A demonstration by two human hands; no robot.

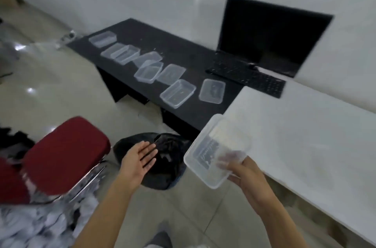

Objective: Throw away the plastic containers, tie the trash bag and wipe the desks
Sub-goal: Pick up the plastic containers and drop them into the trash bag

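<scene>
Whole shot was pretty smeared, so fine detail was a bit of a wash. The right hand [246, 174] gripped the near end of a clear container [213, 146], but its fingers only showed as a blur through the plastic, so I couldn't tell exactly how they wrapped it. The container was up in the air, between the trash bag [168, 168] on the floor [67, 85] and the edge of the white desk [305, 136]. It was tilted with its open side facing the camera, long axis running from the hand up and away toward the desk corner.

The left hand [140, 159] was flat, fingers straight and close together, holding nothing, and covered part of the black bag, whose mouth I couldn't make out. The other containers [178, 93] lay in a loose row on the black desk [183, 50], some overlapping, so no clean count and hard to say which were lids. A dark monitor [270, 34] and keyboard [246, 78] sat further back. A red chair [65, 156] was cut off at the left edge, and the white desk ran out of frame on the right.
</scene>
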